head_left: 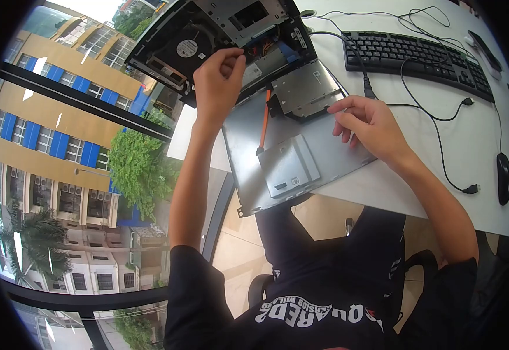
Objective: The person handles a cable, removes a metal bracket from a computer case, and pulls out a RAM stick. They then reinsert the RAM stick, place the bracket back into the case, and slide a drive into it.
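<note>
My left hand (220,79) is over the open black computer case (277,41), near its round fan (188,48). Its fingers are curled with thumb and index close together; whatever may be between them is too small to make out. My right hand (371,125) hovers at the right edge of a silver optical drive (308,90), fingers loosely apart and holding nothing visible. The drive rests on a flat metal side panel (240,175). An orange cable (265,122) lies left of the drive, reaching down to the panel's raised section.
A black keyboard (417,58) sits at the upper right, with loose black cables around it. A black mouse (504,178) and a dark phone-like object (483,52) are at the far right. The white table (423,157) ends in front of my lap; windows are on the left.
</note>
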A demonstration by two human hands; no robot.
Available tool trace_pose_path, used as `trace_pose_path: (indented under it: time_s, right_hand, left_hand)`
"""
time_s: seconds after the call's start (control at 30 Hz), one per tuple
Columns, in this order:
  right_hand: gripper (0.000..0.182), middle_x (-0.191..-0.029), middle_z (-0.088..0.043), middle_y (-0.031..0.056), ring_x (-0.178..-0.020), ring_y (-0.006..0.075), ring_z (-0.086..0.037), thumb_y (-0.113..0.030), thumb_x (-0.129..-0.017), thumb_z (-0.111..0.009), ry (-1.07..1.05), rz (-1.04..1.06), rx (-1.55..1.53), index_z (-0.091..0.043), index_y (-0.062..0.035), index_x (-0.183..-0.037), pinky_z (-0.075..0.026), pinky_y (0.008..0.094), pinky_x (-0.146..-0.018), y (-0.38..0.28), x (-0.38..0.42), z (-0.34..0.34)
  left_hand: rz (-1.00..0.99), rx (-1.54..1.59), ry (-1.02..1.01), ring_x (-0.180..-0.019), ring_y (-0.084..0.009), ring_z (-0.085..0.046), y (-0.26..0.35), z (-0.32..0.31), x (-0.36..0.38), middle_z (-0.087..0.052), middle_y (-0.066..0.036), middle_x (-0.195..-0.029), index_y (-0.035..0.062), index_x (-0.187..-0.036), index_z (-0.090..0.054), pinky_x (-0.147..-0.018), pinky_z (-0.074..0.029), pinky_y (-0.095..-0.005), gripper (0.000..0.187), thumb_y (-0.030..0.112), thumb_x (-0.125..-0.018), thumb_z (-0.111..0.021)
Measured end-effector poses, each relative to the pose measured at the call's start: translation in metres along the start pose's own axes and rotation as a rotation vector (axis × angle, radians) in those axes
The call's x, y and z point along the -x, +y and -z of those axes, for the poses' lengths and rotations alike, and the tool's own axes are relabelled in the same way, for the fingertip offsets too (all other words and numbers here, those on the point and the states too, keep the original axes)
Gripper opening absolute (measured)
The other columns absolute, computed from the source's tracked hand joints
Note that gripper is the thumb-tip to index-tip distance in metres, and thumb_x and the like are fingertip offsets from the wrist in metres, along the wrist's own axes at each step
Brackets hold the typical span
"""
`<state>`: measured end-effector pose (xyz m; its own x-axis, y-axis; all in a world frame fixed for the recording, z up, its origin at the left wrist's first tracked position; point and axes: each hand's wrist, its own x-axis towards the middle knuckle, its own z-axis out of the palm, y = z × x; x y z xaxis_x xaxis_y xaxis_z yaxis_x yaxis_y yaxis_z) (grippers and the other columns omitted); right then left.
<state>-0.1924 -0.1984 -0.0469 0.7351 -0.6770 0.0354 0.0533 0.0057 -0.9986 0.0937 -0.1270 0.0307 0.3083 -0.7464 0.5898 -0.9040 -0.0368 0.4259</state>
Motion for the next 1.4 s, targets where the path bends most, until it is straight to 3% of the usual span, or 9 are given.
trace_pose_path:
  time_s: [0.1,0.13,0.27,0.4,0.6,1.0,1.1,1.3,1.4]
  right_hand:
    - [0.024,-0.083,-0.073,0.0069,-0.069,0.0098,-0.064,-0.014,-0.096,-0.061,0.008,0.007,-0.018,-0.07,0.0019,-0.112,-0.051,0.0257,-0.06,0.0,-0.001,0.003]
    - [0.024,-0.083,-0.073,0.007,-0.069,0.0099,-0.064,-0.014,-0.096,-0.061,0.013,0.006,-0.024,-0.07,0.0019,-0.112,-0.052,0.0257,-0.06,0.001,-0.001,0.004]
    - [0.024,-0.083,-0.073,0.0074,-0.069,0.0102,-0.065,-0.014,-0.096,-0.061,0.018,0.01,-0.005,-0.07,0.0019,-0.112,-0.052,0.0257,-0.06,0.001,-0.002,0.009]
    - [0.025,-0.082,-0.073,0.0075,-0.069,0.0102,-0.065,-0.014,-0.095,-0.061,-0.014,-0.001,-0.027,-0.07,0.0018,-0.112,-0.052,0.0261,-0.06,0.003,-0.001,0.004]
    - [0.024,-0.081,-0.073,0.0074,-0.067,0.0103,-0.065,-0.014,-0.095,-0.061,0.005,0.014,-0.019,-0.07,0.002,-0.111,-0.052,0.0263,-0.059,0.003,-0.003,0.007]
    - [0.025,-0.081,-0.074,0.0085,-0.066,0.0104,-0.065,-0.013,-0.094,-0.06,-0.018,0.037,-0.018,-0.07,0.0028,-0.11,-0.052,0.0259,-0.058,-0.001,0.0,0.006]
    - [0.024,-0.081,-0.074,0.0082,-0.066,0.0106,-0.065,-0.013,-0.095,-0.06,-0.019,0.033,-0.012,-0.07,0.0028,-0.11,-0.052,0.026,-0.058,0.001,0.0,0.004]
    - [0.023,-0.08,-0.073,0.0073,-0.067,0.0105,-0.065,-0.013,-0.096,-0.06,-0.01,0.032,-0.031,-0.071,0.0022,-0.11,-0.052,0.0257,-0.058,0.003,-0.002,0.003]
    - [0.023,-0.08,-0.073,0.0069,-0.066,0.0102,-0.065,-0.014,-0.097,-0.061,0.006,0.026,-0.01,-0.071,0.0018,-0.11,-0.052,0.0255,-0.058,0.0,-0.001,0.006]
  left_hand:
    - [-0.453,-0.363,0.164,-0.079,-0.0153,-0.068,0.007,-0.01,-0.022,-0.07,-0.006,-0.09,0.0057,-0.104,-0.076,-0.073,-0.052,-0.0302,0.015,0.013,-0.091,-0.072]
    - [-0.593,-0.516,0.148,-0.096,-0.0239,-0.068,0.011,-0.008,-0.028,-0.068,-0.008,-0.098,0.0063,-0.102,-0.073,-0.09,-0.052,-0.0358,0.016,0.012,-0.087,-0.073]
    - [-0.871,-0.902,-0.185,-0.116,-0.0264,-0.06,0.017,0.006,-0.058,-0.066,-0.009,-0.114,0.0058,-0.119,-0.065,-0.108,-0.045,-0.0391,0.038,0.009,-0.081,-0.072]
    - [-1.048,-1.103,-0.33,-0.116,-0.0248,-0.059,0.01,0.025,-0.083,-0.065,-0.008,-0.106,0.0057,-0.111,-0.063,-0.109,-0.043,-0.0356,0.036,0.002,-0.075,-0.069]
    - [-1.034,-1.239,-0.38,-0.103,-0.0218,-0.06,0.017,0.019,-0.092,-0.063,-0.005,-0.099,0.0068,-0.097,-0.063,-0.098,-0.046,-0.033,0.022,0.002,-0.076,-0.068]
    - [-1.033,-1.052,-0.42,-0.101,-0.023,-0.06,0.023,0.022,-0.092,-0.062,-0.006,-0.096,0.0061,-0.098,-0.065,-0.095,-0.048,-0.0343,0.018,0.003,-0.081,-0.068]
    - [-0.957,-0.935,-0.378,-0.103,-0.0245,-0.064,0.022,0.014,-0.081,-0.066,-0.008,-0.102,0.0054,-0.106,-0.067,-0.089,-0.051,-0.0365,0.02,0.009,-0.087,-0.07]
    - [-0.203,-0.3,-0.134,-0.103,-0.029,-0.069,0.054,-0.013,-0.04,-0.069,-0.012,-0.115,0.0063,-0.12,-0.068,-0.086,-0.055,-0.0414,0.03,0.02,-0.093,-0.07]
    - [-0.458,-0.55,-0.001,-0.103,-0.0295,-0.067,0.034,-0.032,-0.045,-0.069,-0.011,-0.108,0.0033,-0.118,-0.068,-0.087,-0.054,-0.041,0.031,0.018,-0.091,-0.071]
